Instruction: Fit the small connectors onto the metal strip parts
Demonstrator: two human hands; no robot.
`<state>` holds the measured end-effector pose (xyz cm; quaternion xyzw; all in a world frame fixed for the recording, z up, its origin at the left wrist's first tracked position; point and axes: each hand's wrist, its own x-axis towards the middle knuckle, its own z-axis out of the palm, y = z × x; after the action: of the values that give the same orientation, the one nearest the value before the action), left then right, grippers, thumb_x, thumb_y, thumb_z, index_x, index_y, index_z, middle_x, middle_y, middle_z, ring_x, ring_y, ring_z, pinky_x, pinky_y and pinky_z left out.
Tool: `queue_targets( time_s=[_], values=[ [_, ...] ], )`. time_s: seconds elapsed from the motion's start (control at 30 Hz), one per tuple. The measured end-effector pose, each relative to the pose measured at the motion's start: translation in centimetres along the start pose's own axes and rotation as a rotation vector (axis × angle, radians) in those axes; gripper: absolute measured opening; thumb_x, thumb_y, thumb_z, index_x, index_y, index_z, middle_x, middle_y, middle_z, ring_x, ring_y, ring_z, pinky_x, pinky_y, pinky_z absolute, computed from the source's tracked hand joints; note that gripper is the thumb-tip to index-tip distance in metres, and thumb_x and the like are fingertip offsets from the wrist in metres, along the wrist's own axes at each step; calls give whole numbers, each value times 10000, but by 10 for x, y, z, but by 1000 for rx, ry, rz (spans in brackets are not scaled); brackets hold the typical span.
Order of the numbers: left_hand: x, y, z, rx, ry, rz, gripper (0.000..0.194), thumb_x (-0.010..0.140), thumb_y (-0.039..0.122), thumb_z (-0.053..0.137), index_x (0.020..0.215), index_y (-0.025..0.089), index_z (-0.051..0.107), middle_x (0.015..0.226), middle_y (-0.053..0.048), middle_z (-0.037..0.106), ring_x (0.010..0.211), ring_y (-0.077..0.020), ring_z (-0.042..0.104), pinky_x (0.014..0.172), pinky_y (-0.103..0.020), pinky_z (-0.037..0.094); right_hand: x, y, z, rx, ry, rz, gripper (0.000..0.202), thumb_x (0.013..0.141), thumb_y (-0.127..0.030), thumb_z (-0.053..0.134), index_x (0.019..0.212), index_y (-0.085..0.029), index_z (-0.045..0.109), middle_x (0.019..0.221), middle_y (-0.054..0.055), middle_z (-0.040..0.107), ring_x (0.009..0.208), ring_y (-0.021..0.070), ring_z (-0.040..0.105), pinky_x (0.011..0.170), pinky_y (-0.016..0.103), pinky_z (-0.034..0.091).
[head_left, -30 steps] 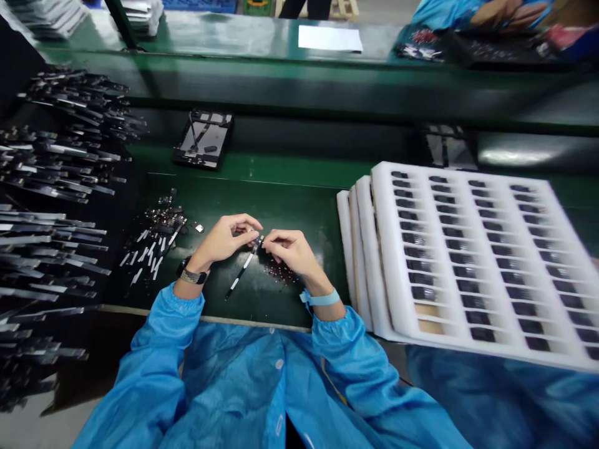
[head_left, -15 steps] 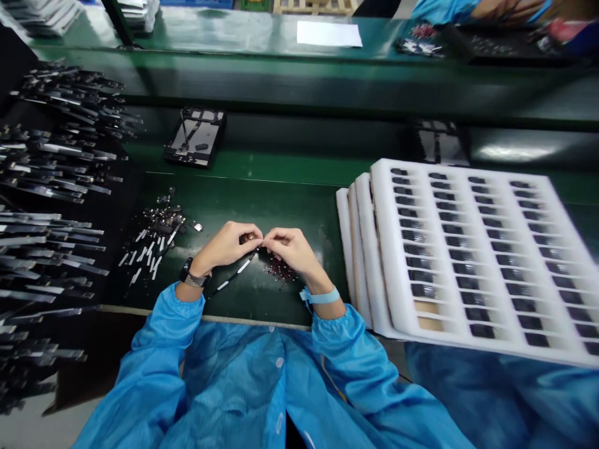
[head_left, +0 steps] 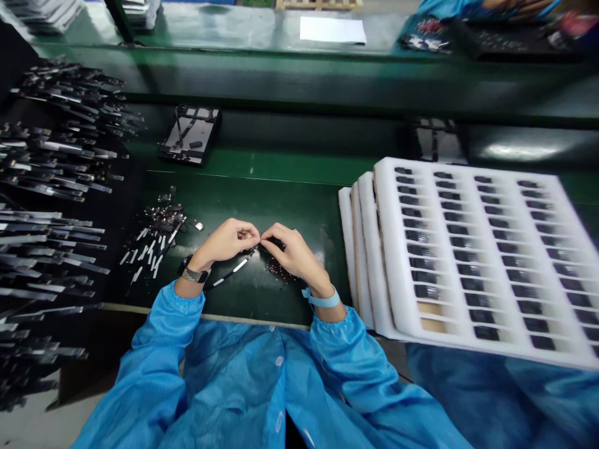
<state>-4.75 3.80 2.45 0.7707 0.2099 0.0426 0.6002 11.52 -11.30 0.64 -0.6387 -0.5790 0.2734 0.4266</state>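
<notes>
My left hand (head_left: 233, 239) pinches the upper end of a thin black strip with white sections (head_left: 239, 265), which slants down to the left over the green bench. Fingertips of my right hand (head_left: 289, 249) meet those of my left at that end, closed on something too small to make out. Beneath my right hand lies a scatter of tiny reddish bits (head_left: 277, 269). Left of my left hand is a pile of small dark parts and white-ended pieces (head_left: 163, 219).
White foam trays (head_left: 390, 249) of black parts are stacked at the right. Bundles of dark strips (head_left: 51, 231) line the left side. A black box (head_left: 191, 134) sits behind my hands. Across the raised ledge (head_left: 234, 31), another person's hands show at the top right.
My right hand's fingers have shifted slightly, with the thumb lower and apart from the pinch point. The strip has tilted a little. The whole view has moved slightly.
</notes>
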Motion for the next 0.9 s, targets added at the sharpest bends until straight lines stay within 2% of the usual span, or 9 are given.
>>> queue_targets(
  time_s=[0.13,0.33,0.4,0.57,0.7,0.9],
  values=[
    [-1,0,-3,3,-16,-8,204,898,343,710,848,150,753,657,-8,697,596,-124,600,612,-241,447,0,1,0,48,-38,6,182,1058,-304,575,977,-231,720,997,75,760,946,242,692,883,351,496],
    [-1,-3,-5,-2,-32,4,195,898,342,726,848,157,759,669,-4,693,603,-119,594,617,-242,450,-3,1,1,104,-73,101,207,1053,-379,586,1000,-232,722,763,9,710,670,190,627,703,316,475],
    [-1,-3,-4,-23,-2,-4,192,889,339,737,846,153,756,669,-6,688,600,-117,592,617,-242,455,-3,0,2,125,-54,112,215,1038,-387,598,964,-227,721,714,-2,681,621,175,604,667,309,464],
    [2,-1,-2,-166,176,6,243,862,380,786,882,143,739,752,-30,717,634,-129,628,644,-266,524,-2,-1,5,316,-29,202,269,980,-478,656,906,-222,696,694,0,671,560,161,597,575,294,484],
    [3,0,1,-171,210,59,259,856,392,812,879,141,747,804,-51,748,670,-138,655,671,-276,550,0,-2,7,445,-38,245,328,936,-537,715,884,-213,696,703,6,668,533,149,592,536,289,496],
    [3,2,2,-155,231,103,240,855,374,819,874,141,764,800,-52,762,679,-139,669,686,-273,556,1,-3,6,473,7,238,408,914,-603,748,865,-199,715,692,15,678,531,144,600,538,284,516]
  ],
)
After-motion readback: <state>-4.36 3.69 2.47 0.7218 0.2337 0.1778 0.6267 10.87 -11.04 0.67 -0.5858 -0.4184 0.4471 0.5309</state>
